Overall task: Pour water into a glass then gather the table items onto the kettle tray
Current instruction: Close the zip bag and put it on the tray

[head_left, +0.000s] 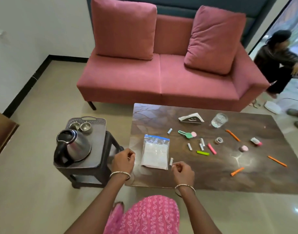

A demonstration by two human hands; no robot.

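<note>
A: Where is the glass [219, 120]?
B: Upright at the far side of the table [271, 179], holding water, beside one napkin holder [191, 118].

A: And the kettle tray [96, 146]?
B: On a stool [109, 166] left of the table; it carries one kettle [72, 146] and two metal cups [81, 126].

A: Loose items?
B: One zip bag [155, 152], four orange sticks [232, 135], one pink stick [212, 148], one green stick [203, 153], about five small white tubes [169, 131] and one tape roll [219, 140].

A: The hands?
B: The left hand [123, 160] hovers at the table's near-left corner, fingers curled; whether it holds anything cannot be told. The right hand [182, 171] is loosely curled beside the bag, nothing visibly held.
</note>
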